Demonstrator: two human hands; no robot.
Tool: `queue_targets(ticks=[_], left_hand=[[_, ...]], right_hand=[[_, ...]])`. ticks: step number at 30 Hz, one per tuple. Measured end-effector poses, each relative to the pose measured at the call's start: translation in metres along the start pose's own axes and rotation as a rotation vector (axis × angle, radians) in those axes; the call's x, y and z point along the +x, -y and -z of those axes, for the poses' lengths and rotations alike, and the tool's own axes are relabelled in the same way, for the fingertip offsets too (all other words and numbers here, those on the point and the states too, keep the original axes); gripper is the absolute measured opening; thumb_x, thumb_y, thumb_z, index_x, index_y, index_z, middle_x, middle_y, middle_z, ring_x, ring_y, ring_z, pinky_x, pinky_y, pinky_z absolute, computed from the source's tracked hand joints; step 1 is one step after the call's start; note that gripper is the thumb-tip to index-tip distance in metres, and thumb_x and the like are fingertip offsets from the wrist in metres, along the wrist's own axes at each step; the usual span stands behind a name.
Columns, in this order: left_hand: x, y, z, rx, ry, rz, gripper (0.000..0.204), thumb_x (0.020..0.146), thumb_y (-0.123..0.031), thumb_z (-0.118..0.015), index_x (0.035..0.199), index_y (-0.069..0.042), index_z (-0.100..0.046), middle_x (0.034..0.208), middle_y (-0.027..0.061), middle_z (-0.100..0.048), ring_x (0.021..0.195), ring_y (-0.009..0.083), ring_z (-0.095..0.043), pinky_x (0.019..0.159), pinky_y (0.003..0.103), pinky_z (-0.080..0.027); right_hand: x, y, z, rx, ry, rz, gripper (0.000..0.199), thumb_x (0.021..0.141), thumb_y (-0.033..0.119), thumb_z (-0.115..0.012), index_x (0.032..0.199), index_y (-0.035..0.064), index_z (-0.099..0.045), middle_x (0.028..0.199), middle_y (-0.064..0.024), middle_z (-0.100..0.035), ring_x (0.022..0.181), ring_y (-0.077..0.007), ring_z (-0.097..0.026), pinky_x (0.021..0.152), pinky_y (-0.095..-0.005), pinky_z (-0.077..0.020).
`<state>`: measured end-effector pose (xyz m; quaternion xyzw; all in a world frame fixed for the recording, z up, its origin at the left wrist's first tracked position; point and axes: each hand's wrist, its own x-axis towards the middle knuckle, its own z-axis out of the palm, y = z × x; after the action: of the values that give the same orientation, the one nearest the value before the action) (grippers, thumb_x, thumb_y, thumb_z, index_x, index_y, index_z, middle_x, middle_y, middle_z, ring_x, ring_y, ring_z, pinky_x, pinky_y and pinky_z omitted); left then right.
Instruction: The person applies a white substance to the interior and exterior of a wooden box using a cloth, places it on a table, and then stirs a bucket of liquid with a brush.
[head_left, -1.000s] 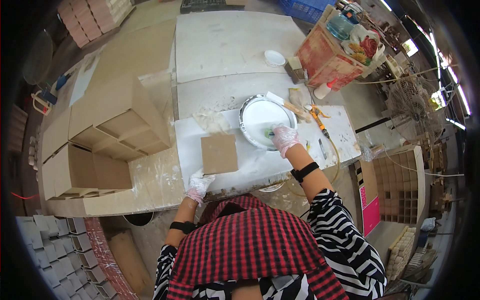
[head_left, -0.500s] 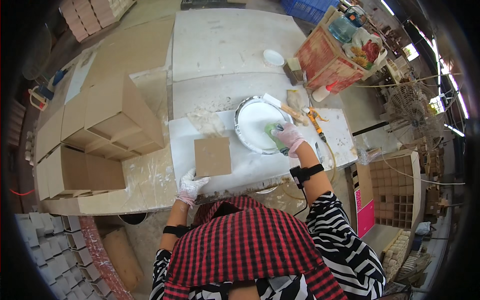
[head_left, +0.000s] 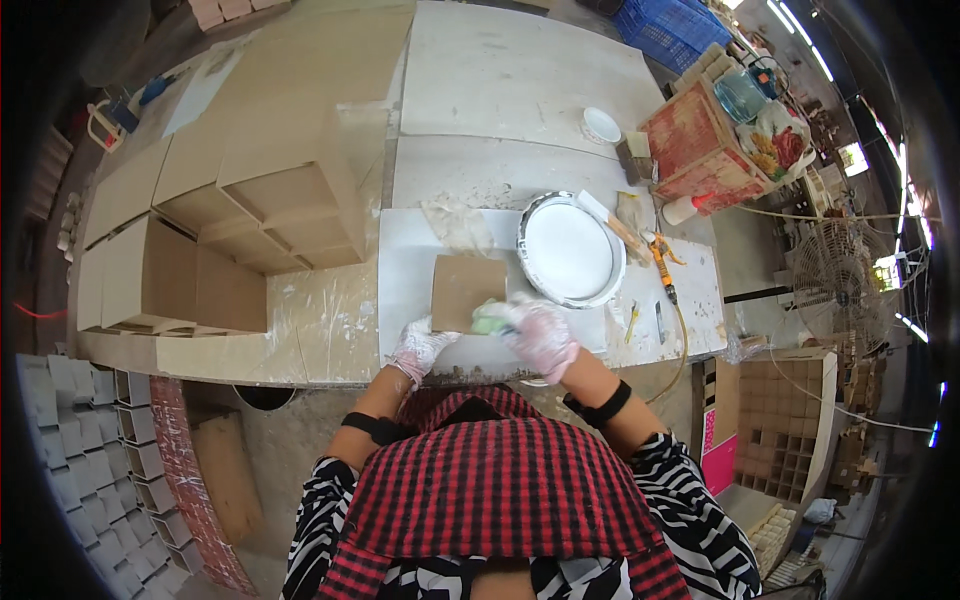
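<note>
A brown square cardboard piece (head_left: 470, 288) lies on the white sheet in front of me. My left hand (head_left: 424, 350), in a white-smeared glove, grips it at its near left corner. My right hand (head_left: 540, 338), gloved too and slightly blurred, is closed on a green sponge (head_left: 489, 319) at the piece's near right corner. Just beyond that hand stands a round tub of white paint (head_left: 570, 250) with a smeared rim. A brush with a wooden handle (head_left: 622, 232) rests across the tub's right edge. A crumpled pale cloth (head_left: 458, 225) lies behind the cardboard.
Brown divided cardboard boxes (head_left: 270, 215) are stacked on the table's left. To the right are an orange air gun (head_left: 663, 262) with a hose, a red-capped bottle (head_left: 683, 208), a small white bowl (head_left: 601, 126) and a red-stained wooden crate (head_left: 690, 140). A caged fan (head_left: 838, 265) stands farther right.
My right hand has come from the paint tub leftward and nearer, bringing the green sponge to the cardboard piece. My left hand now grips the piece's corner. The view has shifted a little.
</note>
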<state>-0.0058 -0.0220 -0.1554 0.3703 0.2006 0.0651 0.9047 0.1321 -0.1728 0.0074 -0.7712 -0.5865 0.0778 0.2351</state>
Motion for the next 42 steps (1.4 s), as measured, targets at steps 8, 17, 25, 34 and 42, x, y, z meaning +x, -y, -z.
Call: queue_targets(ticks=[8,17,25,34,42], left_hand=[[-0.016,-0.032,-0.027,0.680,-0.081,-0.047,0.025,0.077,-0.011,-0.069,0.100,-0.004,-0.063,0.089,0.0024,-0.065,0.081,0.0088,-0.057,0.076,0.025,-0.047],[-0.015,-0.031,-0.029,0.749,-0.069,-0.015,0.029,0.074,-0.017,-0.071,0.099,-0.005,-0.064,0.090,0.0074,-0.066,0.081,0.0147,-0.060,0.075,0.028,-0.047],[0.001,-0.018,-0.008,1.226,-0.048,-0.293,0.028,0.075,-0.018,-0.069,0.101,-0.008,-0.064,0.091,0.0078,-0.066,0.083,0.0167,-0.060,0.078,0.029,-0.046],[-0.003,-0.015,-0.004,0.867,-0.068,-0.024,0.029,0.074,-0.010,-0.071,0.101,-0.004,-0.062,0.096,0.0046,-0.065,0.086,0.0121,-0.060,0.078,0.027,-0.048],[-0.007,-0.017,-0.015,0.637,-0.020,-0.072,0.027,0.078,-0.014,-0.068,0.102,-0.004,-0.063,0.093,0.0061,-0.066,0.083,0.0137,-0.060,0.079,0.027,-0.047]], right_hand=[[0.049,0.002,-0.007,-0.206,0.066,-0.187,0.014,0.089,0.026,-0.047,0.095,0.0177,-0.056,0.086,-0.0141,-0.056,0.076,-0.0297,-0.060,0.065,-0.0379,-0.0502],[0.080,-0.007,-0.023,-0.486,0.168,-0.023,0.012,0.087,0.020,-0.048,0.094,0.0156,-0.056,0.084,-0.0082,-0.059,0.079,-0.0252,-0.062,0.063,-0.0350,-0.0509],[0.064,0.040,-0.036,-0.236,0.322,0.184,0.024,0.089,0.035,-0.046,0.102,0.0186,-0.059,0.091,-0.0134,-0.058,0.082,-0.0326,-0.060,0.065,-0.0421,-0.0501],[0.077,0.021,-0.039,-0.332,0.262,0.167,0.017,0.082,0.029,-0.051,0.091,0.0139,-0.056,0.091,-0.0121,-0.059,0.069,-0.0279,-0.061,0.065,-0.0355,-0.0509],[0.000,0.021,0.010,0.164,0.342,-0.182,0.020,0.086,0.024,-0.049,0.099,0.0111,-0.057,0.095,-0.0112,-0.058,0.085,-0.0243,-0.058,0.073,-0.0336,-0.0479]])
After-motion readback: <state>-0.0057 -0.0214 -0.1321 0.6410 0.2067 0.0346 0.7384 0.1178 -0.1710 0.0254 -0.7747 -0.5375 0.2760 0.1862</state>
